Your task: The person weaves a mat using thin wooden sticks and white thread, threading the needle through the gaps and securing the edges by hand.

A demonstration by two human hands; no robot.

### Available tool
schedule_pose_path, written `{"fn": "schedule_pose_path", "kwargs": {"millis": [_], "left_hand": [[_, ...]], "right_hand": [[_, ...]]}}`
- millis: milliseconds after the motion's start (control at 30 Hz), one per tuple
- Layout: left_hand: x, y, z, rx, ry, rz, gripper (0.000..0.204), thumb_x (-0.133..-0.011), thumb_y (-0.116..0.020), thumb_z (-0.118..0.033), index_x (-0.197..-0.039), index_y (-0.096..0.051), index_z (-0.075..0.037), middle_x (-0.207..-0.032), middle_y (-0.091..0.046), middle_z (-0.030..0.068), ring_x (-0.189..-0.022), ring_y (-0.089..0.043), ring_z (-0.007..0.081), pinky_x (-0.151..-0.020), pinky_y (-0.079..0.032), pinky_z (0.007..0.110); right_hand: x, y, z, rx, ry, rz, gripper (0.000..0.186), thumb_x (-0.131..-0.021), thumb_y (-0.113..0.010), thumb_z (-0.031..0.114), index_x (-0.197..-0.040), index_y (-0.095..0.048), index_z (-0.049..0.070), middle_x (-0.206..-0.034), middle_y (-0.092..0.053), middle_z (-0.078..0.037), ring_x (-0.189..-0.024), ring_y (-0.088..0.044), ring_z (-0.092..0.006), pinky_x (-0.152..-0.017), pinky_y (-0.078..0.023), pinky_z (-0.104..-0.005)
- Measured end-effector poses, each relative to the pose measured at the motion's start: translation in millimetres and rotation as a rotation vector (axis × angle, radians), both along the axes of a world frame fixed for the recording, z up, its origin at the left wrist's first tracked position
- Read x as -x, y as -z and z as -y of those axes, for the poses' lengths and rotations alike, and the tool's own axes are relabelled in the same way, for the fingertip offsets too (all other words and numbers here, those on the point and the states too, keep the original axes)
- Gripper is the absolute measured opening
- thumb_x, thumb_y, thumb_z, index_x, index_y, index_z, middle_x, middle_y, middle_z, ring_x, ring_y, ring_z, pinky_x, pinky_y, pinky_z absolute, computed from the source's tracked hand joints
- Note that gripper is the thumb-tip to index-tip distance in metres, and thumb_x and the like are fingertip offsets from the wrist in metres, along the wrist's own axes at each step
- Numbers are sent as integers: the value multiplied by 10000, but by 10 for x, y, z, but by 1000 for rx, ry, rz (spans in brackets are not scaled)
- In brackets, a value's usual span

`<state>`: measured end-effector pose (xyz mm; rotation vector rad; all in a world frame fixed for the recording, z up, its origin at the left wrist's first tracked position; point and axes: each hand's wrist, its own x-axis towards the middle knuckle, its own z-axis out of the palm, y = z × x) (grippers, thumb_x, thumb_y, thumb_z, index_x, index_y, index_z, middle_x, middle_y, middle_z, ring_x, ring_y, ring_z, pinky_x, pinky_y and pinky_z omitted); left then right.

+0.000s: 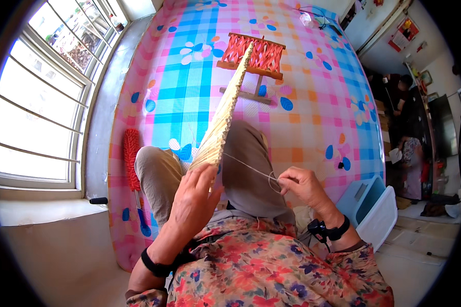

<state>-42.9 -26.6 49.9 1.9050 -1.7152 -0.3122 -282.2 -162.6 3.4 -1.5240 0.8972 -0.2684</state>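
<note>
A long, pale yellow bundle of strips with a knobbly edge (222, 123) stretches from my lap toward a wooden frame strung with red strips (264, 56). My left hand (192, 197) grips the near end of this bundle, fingers over its top. A thin white cord (246, 165) runs from the bundle to my right hand (299, 187), which pinches it between thumb and fingers beside a small loose loop. The frame rests on a wooden stand (246, 95) beyond my knees.
I sit on a checked, flowered mat (179, 82). A red fluffy duster (131, 158) lies left, beside a barred window (36, 117). A blue bin (361, 199) stands right; two people (399, 89) are in the room beyond, near a dark screen (440, 128).
</note>
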Motion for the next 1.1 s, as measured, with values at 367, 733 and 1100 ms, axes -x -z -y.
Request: {"fn": "schedule_pose_path", "kwargs": {"millis": [367,733,1100], "left_hand": [[23,231,-215,-245,444,-480,265,-759,-641,-125,-983,-568,-4,-947,-582,158,-941,-555,328,-805,-458,390],[109,790,-123,-442,238,-993,301,-868,-569,-165,-1126,-533,-15,-910,-635,155,-821,-612,236,-745,-476,323],[415,934,68,-599,240,-1669,218,-899,-566,-173,-1048,-585,-16,-923,-622,45,-772,-574,93,-655,-452,214]], "right_hand": [[84,-125,-10,84,-222,-243,116,-837,-576,73,-818,-623,-31,-735,-589,-51,-666,-599,-115,-621,-462,-224],[-50,-308,-68,-85,-144,-257,111,-860,-567,81,-834,-616,-16,-679,-577,-25,-628,-572,-94,-604,-459,-219],[-169,-247,-395,-293,-74,-93,131,-888,-547,103,-903,-582,-23,-698,-579,-28,-581,-578,-73,-552,-456,-207]]}}
